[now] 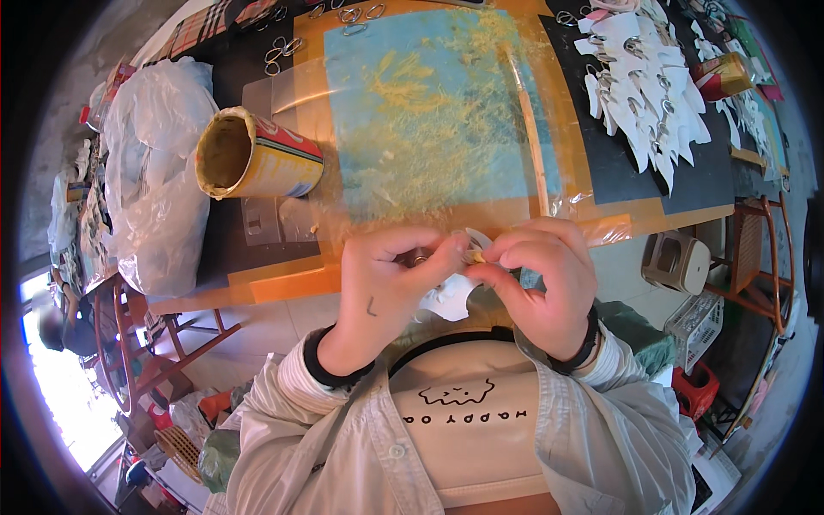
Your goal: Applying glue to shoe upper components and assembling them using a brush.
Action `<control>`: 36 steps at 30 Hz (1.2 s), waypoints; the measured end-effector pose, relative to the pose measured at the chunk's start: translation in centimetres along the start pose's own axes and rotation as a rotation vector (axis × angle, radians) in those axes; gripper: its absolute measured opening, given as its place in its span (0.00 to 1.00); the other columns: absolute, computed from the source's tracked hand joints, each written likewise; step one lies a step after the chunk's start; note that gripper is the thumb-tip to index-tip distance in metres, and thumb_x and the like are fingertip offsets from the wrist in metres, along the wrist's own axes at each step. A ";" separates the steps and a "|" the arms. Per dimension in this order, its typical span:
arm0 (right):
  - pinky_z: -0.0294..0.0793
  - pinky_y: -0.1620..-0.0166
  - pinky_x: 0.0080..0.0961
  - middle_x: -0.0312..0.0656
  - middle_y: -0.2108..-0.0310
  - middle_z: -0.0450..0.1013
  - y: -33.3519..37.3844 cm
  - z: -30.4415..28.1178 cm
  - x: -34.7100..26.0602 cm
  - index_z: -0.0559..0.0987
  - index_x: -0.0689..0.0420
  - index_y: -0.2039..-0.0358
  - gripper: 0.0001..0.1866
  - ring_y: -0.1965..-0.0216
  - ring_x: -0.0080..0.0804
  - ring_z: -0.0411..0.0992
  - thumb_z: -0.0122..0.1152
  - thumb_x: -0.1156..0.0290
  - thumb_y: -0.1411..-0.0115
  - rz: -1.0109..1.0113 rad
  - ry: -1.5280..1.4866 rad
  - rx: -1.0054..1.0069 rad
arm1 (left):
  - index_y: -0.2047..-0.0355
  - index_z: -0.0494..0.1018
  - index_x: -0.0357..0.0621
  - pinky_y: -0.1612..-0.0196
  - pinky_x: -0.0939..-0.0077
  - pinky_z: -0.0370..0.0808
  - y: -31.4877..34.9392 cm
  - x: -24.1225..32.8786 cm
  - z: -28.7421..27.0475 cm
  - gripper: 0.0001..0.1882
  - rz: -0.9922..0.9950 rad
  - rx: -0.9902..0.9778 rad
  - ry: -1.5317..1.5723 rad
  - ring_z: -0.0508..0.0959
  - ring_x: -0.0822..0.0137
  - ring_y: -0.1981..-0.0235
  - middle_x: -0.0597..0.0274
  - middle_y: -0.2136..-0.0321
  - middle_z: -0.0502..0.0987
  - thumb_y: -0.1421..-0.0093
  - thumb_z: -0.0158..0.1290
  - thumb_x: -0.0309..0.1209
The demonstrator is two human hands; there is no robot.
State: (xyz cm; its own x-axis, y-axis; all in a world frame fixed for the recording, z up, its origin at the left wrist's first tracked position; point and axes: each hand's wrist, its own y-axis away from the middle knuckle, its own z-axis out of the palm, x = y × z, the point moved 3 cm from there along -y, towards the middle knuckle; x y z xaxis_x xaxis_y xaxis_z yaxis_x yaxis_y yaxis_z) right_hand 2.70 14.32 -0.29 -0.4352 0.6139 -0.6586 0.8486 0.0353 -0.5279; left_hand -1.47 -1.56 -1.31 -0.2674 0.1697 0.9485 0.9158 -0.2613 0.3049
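Note:
Both my hands meet just off the near edge of the table, around a small white, ragged-edged piece (448, 299) that looks like cloth or thin leather. My left hand (373, 287) is closed on it, thumb and forefinger pressed together, with a bit of metal ring showing by the fingers. Opposite, my right hand (549, 279) pinches at the top of the same piece, where a small yellowish bit shows between the fingertips. The fingers hide exactly how it is gripped. Beyond lies a blue sheet (369, 112) smeared with yellow paste.
A paste-crusted can (287, 163) stands left of the blue sheet, beside a clear plastic bag (159, 172). A wooden strip (527, 129) lies along the sheet's right side. Several white pieces with metal rings (644, 86) are heaped at right. Loose rings (276, 56) lie far left. A stool (676, 260) stands right.

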 end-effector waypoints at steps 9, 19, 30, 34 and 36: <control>0.64 0.67 0.27 0.30 0.72 0.74 0.3 0.3 0.2 0.77 0.51 0.73 0.15 0.71 0.32 0.66 0.72 0.75 0.64 0.251 -0.096 0.009 | 0.76 0.76 0.34 0.79 0.88 0.61 0.3 -0.1 -0.1 0.08 0.063 -0.008 0.024 0.66 0.84 0.81 0.70 0.84 0.72 0.46 0.58 0.28; 0.58 0.58 0.30 0.22 0.73 0.71 -0.1 -0.2 -1.0 0.80 0.45 0.74 0.13 0.69 0.28 0.63 0.64 0.76 0.62 -0.012 0.310 -0.027 | 0.75 0.77 0.35 0.78 0.88 0.66 -0.3 0.9 0.0 0.06 -0.046 -0.149 0.069 0.71 0.82 0.81 0.68 0.83 0.75 0.45 0.56 0.27; 0.58 0.64 0.26 0.29 0.77 0.64 1.1 0.7 -0.2 0.81 0.47 0.78 0.10 0.70 0.31 0.60 0.67 0.77 0.63 0.318 -0.010 0.042 | 0.73 0.77 0.32 0.78 0.89 0.64 -0.9 0.5 0.4 0.06 0.028 -0.027 -0.160 0.68 0.84 0.80 0.69 0.82 0.74 0.46 0.56 0.25; 0.58 0.65 0.24 0.30 0.77 0.64 1.6 0.8 0.0 0.82 0.48 0.77 0.10 0.71 0.30 0.60 0.68 0.76 0.64 0.316 0.005 0.101 | 0.70 0.77 0.32 0.78 0.89 0.66 -1.0 0.6 1.5 0.07 0.014 -0.017 -0.011 0.69 0.84 0.80 0.68 0.82 0.75 0.44 0.55 0.26; 0.57 0.65 0.24 0.29 0.78 0.64 1.7 0.8 0.0 0.83 0.46 0.76 0.12 0.71 0.29 0.60 0.69 0.75 0.65 0.328 -0.005 0.154 | 0.70 0.77 0.33 0.78 0.88 0.66 -1.0 0.8 1.6 0.08 0.024 -0.008 0.028 0.69 0.83 0.81 0.67 0.83 0.74 0.43 0.54 0.27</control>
State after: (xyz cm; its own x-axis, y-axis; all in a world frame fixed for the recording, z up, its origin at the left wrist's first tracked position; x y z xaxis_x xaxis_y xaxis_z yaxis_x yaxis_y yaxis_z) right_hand 3.90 13.76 -1.66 -0.1491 0.5690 -0.8087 0.8882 -0.2823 -0.3624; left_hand -2.11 0.40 -1.02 -0.2540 0.1370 0.9574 0.9196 -0.2724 0.2830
